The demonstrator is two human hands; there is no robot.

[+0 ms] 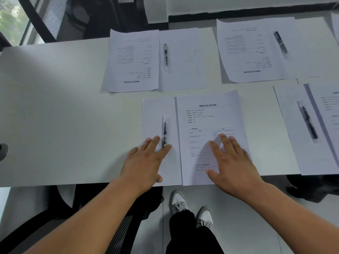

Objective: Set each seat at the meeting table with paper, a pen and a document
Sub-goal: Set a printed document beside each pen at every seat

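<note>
On the white meeting table, at the near seat, a blank sheet lies beside a printed document. A clear black pen lies on the blank sheet. My left hand rests flat on that sheet, fingers straight, the forefinger tip touching the pen's near end. My right hand lies flat on the document with fingers spread. Across the table another document, blank sheet and pen are laid out.
Two more sets of papers with pens lie at the right. A black mesh chair stands at the far side, another chair below the near edge by my feet. A window is far left.
</note>
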